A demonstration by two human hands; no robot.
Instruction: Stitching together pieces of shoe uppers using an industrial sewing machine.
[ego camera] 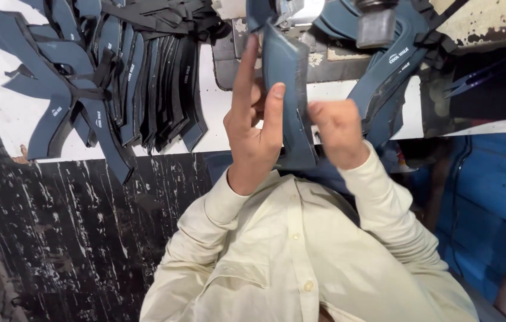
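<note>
I hold a long dark blue curved strap piece (289, 83) upright between both hands, in front of my chest. My left hand (253, 134) grips its left side, thumb pressed on the face and index finger stretched up along its edge. My right hand (337, 132) is closed on its lower right edge. The strap's top end reaches up to the metal head of a machine (298, 11) at the top edge.
Several similar dark blue and black strap pieces (115, 83) lie fanned out on the white worktable (2, 113) to the left. More straps (391, 68) hang to the right beneath a grey cylinder (375, 24). A blue panel (485, 191) stands lower right.
</note>
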